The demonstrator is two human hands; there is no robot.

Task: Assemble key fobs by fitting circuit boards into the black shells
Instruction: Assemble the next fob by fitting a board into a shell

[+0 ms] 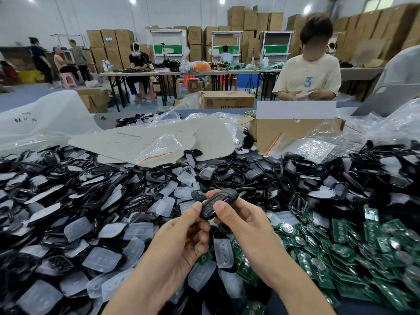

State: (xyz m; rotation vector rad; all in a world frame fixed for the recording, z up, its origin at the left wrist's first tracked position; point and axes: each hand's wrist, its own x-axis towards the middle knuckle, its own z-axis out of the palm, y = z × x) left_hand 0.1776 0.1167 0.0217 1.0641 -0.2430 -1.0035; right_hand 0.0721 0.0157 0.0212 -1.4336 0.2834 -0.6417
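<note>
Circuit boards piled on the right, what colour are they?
They are green circuit boards, best in head view.

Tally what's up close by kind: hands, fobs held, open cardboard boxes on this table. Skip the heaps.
Hands: 2, left hand and right hand
Key fob held by both: 1
Open cardboard box: 1
Total: 4

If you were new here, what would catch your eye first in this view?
The left hand and right hand pinch a black fob at centre. Around them spreads a heap of black shells and clear pads, with green boards piled at the right.
</note>
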